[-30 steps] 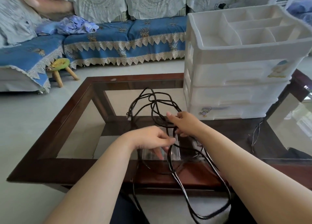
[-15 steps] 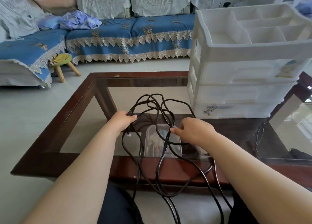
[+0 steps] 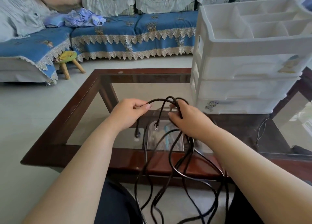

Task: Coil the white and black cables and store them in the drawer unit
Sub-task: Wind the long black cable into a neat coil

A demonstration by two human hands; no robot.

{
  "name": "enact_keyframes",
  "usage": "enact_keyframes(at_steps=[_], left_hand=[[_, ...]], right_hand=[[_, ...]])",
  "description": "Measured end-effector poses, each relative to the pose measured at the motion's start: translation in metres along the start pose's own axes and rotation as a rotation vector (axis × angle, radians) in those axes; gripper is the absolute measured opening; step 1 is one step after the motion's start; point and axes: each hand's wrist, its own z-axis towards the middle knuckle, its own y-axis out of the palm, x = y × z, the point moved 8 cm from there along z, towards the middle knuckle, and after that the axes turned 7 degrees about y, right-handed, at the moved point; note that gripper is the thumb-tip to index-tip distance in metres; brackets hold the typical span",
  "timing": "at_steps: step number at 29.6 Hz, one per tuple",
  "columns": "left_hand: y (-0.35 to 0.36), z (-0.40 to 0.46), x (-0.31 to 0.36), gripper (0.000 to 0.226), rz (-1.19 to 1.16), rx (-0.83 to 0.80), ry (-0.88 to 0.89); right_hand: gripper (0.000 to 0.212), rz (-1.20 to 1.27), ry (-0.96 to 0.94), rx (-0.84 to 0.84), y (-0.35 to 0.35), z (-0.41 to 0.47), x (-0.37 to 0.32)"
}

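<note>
Both hands are up over the near part of the glass-topped table (image 3: pixel 79 109), working a black cable (image 3: pixel 170 166). The left hand (image 3: pixel 130 112) pinches a strand between thumb and curled fingers, with one plug end (image 3: pixel 137 136) dangling just below it. The right hand (image 3: pixel 189 120) has its fingers curled round several gathered loops; a second plug end (image 3: pixel 157 125) hangs between the two hands. From the right hand the rest of the cable spills down in loose loops over the near wooden edge and toward the person's lap. Under the glass, beneath the hands, lies what looks like a clear plastic box (image 3: pixel 164 139), though the blur makes it hard to be sure. The white drawer unit (image 3: pixel 244 82) stands on the far right of the table, all drawers pushed in, its top tray divided into compartments. Beyond the table runs a blue-covered sofa (image 3: pixel 131 33) with a small stool (image 3: pixel 67 61) at its left
</note>
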Motion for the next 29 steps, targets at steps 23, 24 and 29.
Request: enact_keyframes(at_steps=[23,24,29], left_hand=[[0.0,-0.024,-0.011,0.038,-1.828,0.513,-0.456],[-0.004,-0.025,-0.02,0.036,-1.823,0.578,-0.457],[-0.026,-0.026,-0.036,0.035,-1.621,0.719,-0.379]], right_hand=[[0.02,0.743,0.3,-0.452,0.02,-0.051,-0.014],[0.021,0.61,0.264,-0.393,0.012,-0.047,-0.01],[0.02,-0.056,-0.026,-0.161,-0.007,-0.051,-0.023]])
